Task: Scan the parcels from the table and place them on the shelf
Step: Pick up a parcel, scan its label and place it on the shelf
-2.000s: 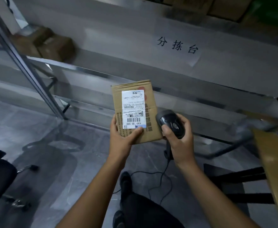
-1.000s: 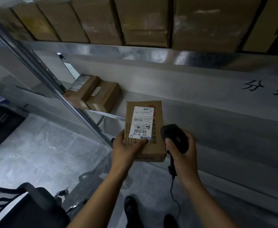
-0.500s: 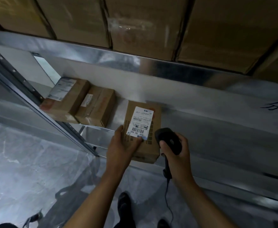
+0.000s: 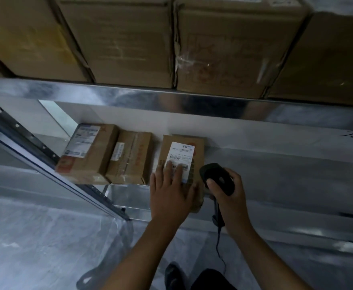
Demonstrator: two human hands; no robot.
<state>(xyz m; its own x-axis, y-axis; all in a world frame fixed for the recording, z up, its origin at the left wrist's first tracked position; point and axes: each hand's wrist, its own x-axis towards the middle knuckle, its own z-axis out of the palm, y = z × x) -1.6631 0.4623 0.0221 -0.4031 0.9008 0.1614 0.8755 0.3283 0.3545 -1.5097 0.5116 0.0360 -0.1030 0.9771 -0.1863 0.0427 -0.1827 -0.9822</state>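
A small brown parcel (image 4: pixel 184 147) with a white label lies flat on the steel shelf (image 4: pixel 275 164), its near end at the shelf's front edge. My left hand (image 4: pixel 171 193) rests on top of it with straight fingers spread over the label. My right hand (image 4: pixel 232 193), just right of the parcel, grips a black corded barcode scanner (image 4: pixel 215 176) by its handle. Two more brown parcels (image 4: pixel 87 153) (image 4: pixel 130 158) lie side by side on the shelf to the left of this one.
Large cardboard boxes (image 4: pixel 223 45) fill the shelf level above, whose steel lip (image 4: pixel 171 99) hangs over the parcels. A slanted steel upright (image 4: pixel 52 168) stands at the left. The scanner cable (image 4: pixel 220 248) hangs to the grey floor by my shoes (image 4: pixel 172 275).
The view swung from the table to the shelf. My left hand carried the parcel forward, set it down beside the other two, and now lies flat on top instead of gripping it.
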